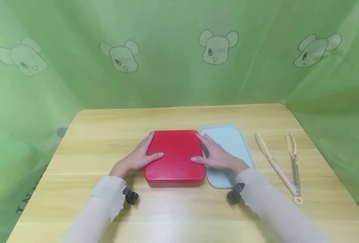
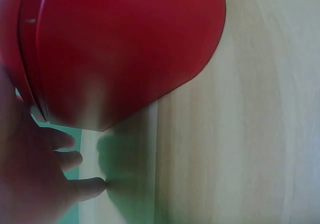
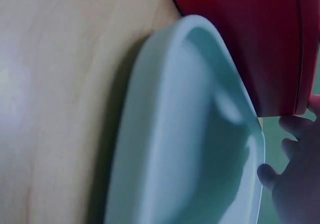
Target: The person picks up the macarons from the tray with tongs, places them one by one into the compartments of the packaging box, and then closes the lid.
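A red lidded box (image 1: 176, 155) sits on the wooden table, its lid on top. My left hand (image 1: 138, 156) lies along the box's left side, thumb on the lid and index finger by the far left corner. At the right side, my right hand (image 1: 216, 153) mirrors it, thumb on the lid. Both hands have their fingers fairly straight. In the left wrist view, several fingers (image 2: 87, 188) of the left hand point past the box's end. Under the right hand lies a pale blue tray (image 1: 222, 182), close against the box; the right wrist view shows its raised rim (image 3: 150, 134).
Metal tongs (image 1: 281, 173) with beige tips and a ring at the hinge end lie spread on the right of the table (image 1: 112, 125). A green curtain (image 1: 173, 84) with bear-head outlines hangs behind and along both sides.
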